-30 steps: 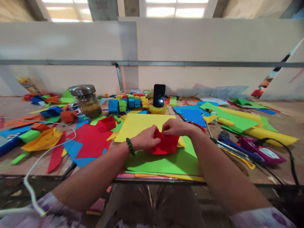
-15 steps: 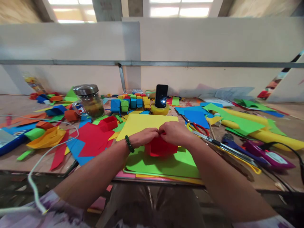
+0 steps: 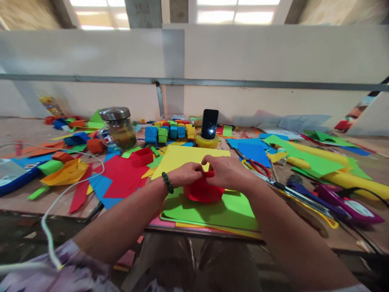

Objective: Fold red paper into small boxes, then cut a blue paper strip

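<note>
My left hand point(image 3: 186, 175) and my right hand point(image 3: 225, 172) meet over a folded red paper piece point(image 3: 201, 192), both pinching its top edge with closed fingers. The red piece hangs just above a green sheet point(image 3: 231, 209) that tops a stack of coloured sheets at the table's front edge. A green bead bracelet point(image 3: 167, 182) is on my left wrist. Behind my hands lies a yellow sheet point(image 3: 182, 157).
A glass jar with a metal lid point(image 3: 118, 127), coloured paper cubes point(image 3: 165, 132) and a phone on a yellow tape roll point(image 3: 208, 129) stand at the back. Scissors point(image 3: 253, 164), tools and a purple glue gun point(image 3: 349, 200) lie right. Red paper point(image 3: 121, 176) and a white cable point(image 3: 60, 194) lie left.
The red paper has gone from a loose, spread shape to a tighter folded form. My hands have drawn closer together over its top edge.
</note>
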{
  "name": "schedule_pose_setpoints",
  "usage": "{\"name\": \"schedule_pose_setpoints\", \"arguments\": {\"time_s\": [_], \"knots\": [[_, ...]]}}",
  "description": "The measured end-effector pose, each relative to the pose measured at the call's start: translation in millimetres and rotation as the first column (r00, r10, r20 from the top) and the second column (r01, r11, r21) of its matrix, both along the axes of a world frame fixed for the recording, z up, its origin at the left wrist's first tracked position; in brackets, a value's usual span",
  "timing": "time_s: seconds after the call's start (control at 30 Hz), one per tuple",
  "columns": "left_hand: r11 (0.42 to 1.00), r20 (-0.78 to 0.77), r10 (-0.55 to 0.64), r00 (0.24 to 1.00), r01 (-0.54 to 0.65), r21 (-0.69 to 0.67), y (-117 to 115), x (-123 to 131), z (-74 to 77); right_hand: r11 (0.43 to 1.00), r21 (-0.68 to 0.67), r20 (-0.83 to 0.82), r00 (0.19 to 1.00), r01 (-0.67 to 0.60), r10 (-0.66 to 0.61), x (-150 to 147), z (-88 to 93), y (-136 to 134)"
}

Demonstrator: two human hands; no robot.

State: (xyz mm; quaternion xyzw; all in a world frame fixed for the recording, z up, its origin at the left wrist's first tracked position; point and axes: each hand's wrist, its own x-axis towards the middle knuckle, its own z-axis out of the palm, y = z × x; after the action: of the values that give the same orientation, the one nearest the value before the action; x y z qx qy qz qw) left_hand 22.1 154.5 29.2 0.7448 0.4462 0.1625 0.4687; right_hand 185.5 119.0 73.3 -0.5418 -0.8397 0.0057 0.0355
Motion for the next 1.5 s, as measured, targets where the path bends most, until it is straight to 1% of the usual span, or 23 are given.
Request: {"name": "schedule_pose_setpoints", "arguments": {"time_s": [0.1, 0.17, 0.23, 0.27, 0.33, 0.4, 0.47, 0.5, 0.53, 0.6, 0.67, 0.7, 0.77, 0.8, 0.87, 0.97, 1.07, 1.13, 1.2, 1.27, 1.33, 1.4, 1.5], "knots": [[1.000, 0.022, -0.013, 1.000, 0.014, -0.016, -2, 1, 4.7, 0.999, 0.046, 0.044, 0.999, 0.014, -0.016, 2, -2.2, 3], [0.998, 0.127, -0.032, 0.991, 0.039, -0.054, -3, -1, 10.5, 0.995, 0.095, 0.047, 0.999, 0.006, -0.011, 4, -1.2, 3], [0.997, 0.263, -0.022, 0.964, 0.042, -0.070, -3, -3, 16.9, 0.984, 0.174, 0.046, 0.998, 0.038, -0.047, 6, 2.5, 2], [0.998, 0.311, -0.011, 0.950, 0.031, -0.058, -3, -5, 19.4, 0.973, 0.225, 0.046, 0.997, 0.053, -0.065, 6, 4.8, 1], [1.000, 0.344, -0.005, 0.939, 0.001, 0.011, -4, -7, 21.8, 0.939, 0.341, 0.053, 0.996, 0.046, -0.068, 6, 8.6, -1], [0.997, 0.359, -0.026, 0.933, -0.002, 0.078, -4, -8, 20.8, 0.891, 0.453, 0.073, 0.997, -0.023, -0.012, 6, 9.7, -2], [0.996, 0.393, -0.024, 0.919, -0.012, 0.090, -4, -6, 18.1, 0.832, 0.550, 0.083, 0.996, -0.069, 0.027, 5, 7.8, -2], [0.996, 0.406, -0.002, 0.914, -0.036, 0.087, -5, -5, 16.9, 0.803, 0.591, 0.078, 0.996, -0.073, 0.033, 4, 6.2, -2], [0.993, 0.408, 0.030, 0.913, -0.075, 0.095, -5, -3, 16.0, 0.777, 0.625, 0.067, 0.997, -0.069, 0.035, 4, 4.5, -1], [0.973, 0.396, 0.085, 0.914, -0.161, 0.163, -7, -1, 15.7, 0.741, 0.669, 0.040, 0.999, -0.054, 0.036, 4, 1.7, 0], [0.951, 0.407, 0.067, 0.911, -0.182, 0.250, -9, 1, 16.5, 0.728, 0.682, 0.036, 0.998, -0.062, 0.051, 5, 1.1, 0], [0.950, 0.426, 0.039, 0.904, -0.166, 0.266, -9, 2, 17.0, 0.732, 0.677, 0.045, 0.997, -0.073, 0.058, 5, 1.8, 0], [0.965, 0.474, -0.008, 0.881, -0.117, 0.235, -9, 2, 17.3, 0.751, 0.653, 0.064, 0.995, -0.095, 0.071, 5, 4.3, -1], [0.972, 0.489, -0.010, 0.872, -0.107, 0.211, -8, 1, 16.8, 0.762, 0.639, 0.067, 0.995, -0.104, 0.079, 5, 5.8, -2], [0.975, 0.498, 0.015, 0.867, -0.122, 0.184, -4, 0, 15.1, 0.773, 0.623, 0.056, 0.992, -0.120, 0.109, 5, 7.9, -3], [0.972, 0.520, 0.038, 0.853, -0.152, 0.178, -1, 0, 12.7, 0.762, 0.631, 0.022, 0.985, -0.145, 0.170, 3, 8.5, -4], [0.981, 0.584, 0.047, 0.811, -0.148, 0.127, -2, 0, 14.3, 0.756, 0.635, -0.049, 0.969, -0.155, 0.240, 4, 7.9, -5], [0.988, 0.622, 0.062, 0.781, -0.138, 0.074, -5, 1, 17.7, 0.774, 0.619, -0.168, 0.939, -0.137, 0.300, 6, 8.2, -5], [0.994, 0.650, 0.079, 0.756, -0.105, 0.001, -8, 1, 21.3, 0.816, 0.574, -0.365, 0.870, -0.071, 0.332, 10, 9.6, -4], [0.996, 0.675, 0.092, 0.732, -0.060, -0.071, -9, 1, 23.7, 0.882, 0.472, -0.581, 0.750, -0.008, 0.317, 15, 11.6, -1], [0.993, 0.689, 0.095, 0.719, -0.017, -0.120, -9, 2, 24.1, 0.934, 0.357, -0.732, 0.629, 0.027, 0.261, 20, 13.3, 3], [0.990, 0.689, 0.082, 0.721, 0.018, -0.136, -9, 2, 23.1, 0.957, 0.285, -0.802, 0.560, 0.058, 0.205, 23, 14.0, 7], [0.991, 0.681, 0.075, 0.728, 0.023, -0.133, -9, 3, 21.0, 0.971, 0.219, -0.854, 0.500, 0.097, 0.143, 23, 13.4, 12]]}}
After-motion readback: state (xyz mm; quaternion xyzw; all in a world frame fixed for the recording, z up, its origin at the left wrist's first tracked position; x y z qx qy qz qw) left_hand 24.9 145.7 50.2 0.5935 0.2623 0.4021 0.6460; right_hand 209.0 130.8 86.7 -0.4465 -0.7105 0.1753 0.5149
